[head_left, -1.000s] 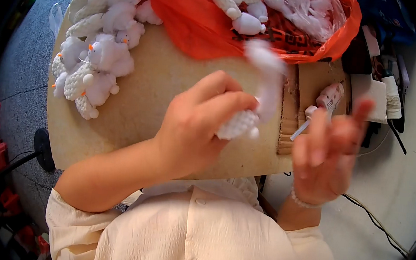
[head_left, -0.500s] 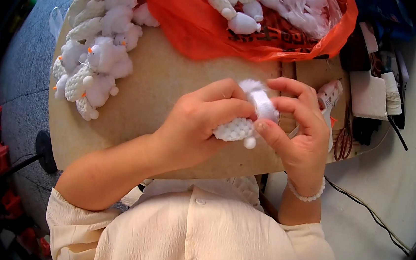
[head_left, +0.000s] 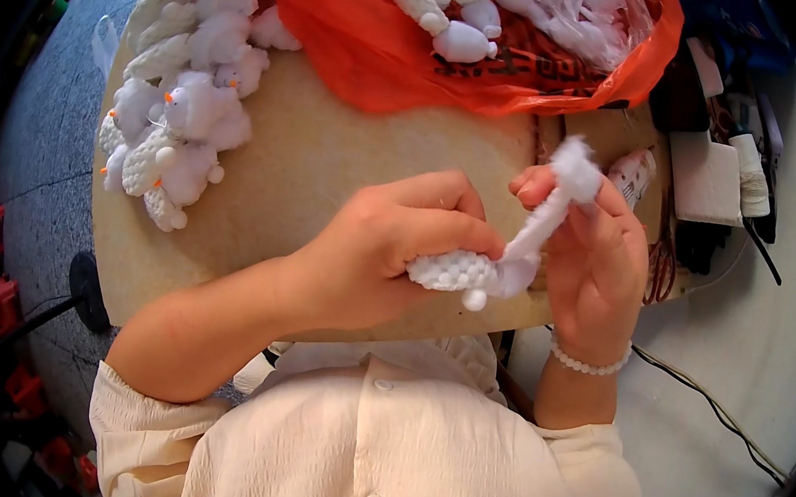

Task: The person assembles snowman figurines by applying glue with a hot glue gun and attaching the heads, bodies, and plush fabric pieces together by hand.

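My left hand point(head_left: 407, 249) is closed around a white knitted piece point(head_left: 458, 271) with a small white ball point(head_left: 474, 300) at its lower edge. From this piece a fluffy white strip point(head_left: 540, 225) runs up and right to my right hand point(head_left: 596, 252), whose fingers are closed on its furry end. Both hands are above the front part of the table. White fluffy figures with orange noses point(head_left: 193, 107) lie in a heap at the table's left.
An orange-red plastic bag point(head_left: 367, 61) holding white stuffed pieces point(head_left: 463, 41) lies at the back. To the right are red-handled scissors point(head_left: 661, 267), a pink-and-white object point(head_left: 632, 174), a white block point(head_left: 705, 181), a thread spool point(head_left: 750, 180) and cardboard point(head_left: 608, 125).
My right hand first came in to the white piece, then closed on the fluffy strip and drew its end up and right. My left hand kept its hold and moved slightly down.
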A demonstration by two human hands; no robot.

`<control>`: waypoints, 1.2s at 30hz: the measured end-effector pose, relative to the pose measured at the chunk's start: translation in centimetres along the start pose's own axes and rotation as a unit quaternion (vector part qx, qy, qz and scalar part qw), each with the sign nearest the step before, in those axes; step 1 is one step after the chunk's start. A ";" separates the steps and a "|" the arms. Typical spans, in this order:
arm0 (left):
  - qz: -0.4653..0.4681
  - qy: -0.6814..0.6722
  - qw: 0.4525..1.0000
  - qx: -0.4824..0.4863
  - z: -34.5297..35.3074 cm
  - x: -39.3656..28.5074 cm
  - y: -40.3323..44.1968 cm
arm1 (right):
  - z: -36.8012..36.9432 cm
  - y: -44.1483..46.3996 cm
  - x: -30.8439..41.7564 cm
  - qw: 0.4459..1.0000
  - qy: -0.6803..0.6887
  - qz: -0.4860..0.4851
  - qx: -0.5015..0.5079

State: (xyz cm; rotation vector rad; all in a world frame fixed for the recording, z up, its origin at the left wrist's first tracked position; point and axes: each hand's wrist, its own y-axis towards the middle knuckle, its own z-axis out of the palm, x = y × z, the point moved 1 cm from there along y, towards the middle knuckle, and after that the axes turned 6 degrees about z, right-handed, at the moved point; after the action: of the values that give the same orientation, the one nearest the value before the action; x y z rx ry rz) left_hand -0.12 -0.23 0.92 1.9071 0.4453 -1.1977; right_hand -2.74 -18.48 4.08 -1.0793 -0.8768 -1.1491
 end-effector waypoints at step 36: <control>0.037 0.163 0.974 -0.156 -0.7 0.8 -0.1 | -2.2 -6.7 1.8 0.973 -0.220 0.005 -0.064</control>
State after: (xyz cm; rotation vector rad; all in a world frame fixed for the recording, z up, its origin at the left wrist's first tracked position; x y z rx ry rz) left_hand 0.64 0.29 0.35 1.8271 0.6882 -0.7173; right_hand -8.95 -21.51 6.49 -1.4761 -1.1482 -0.9832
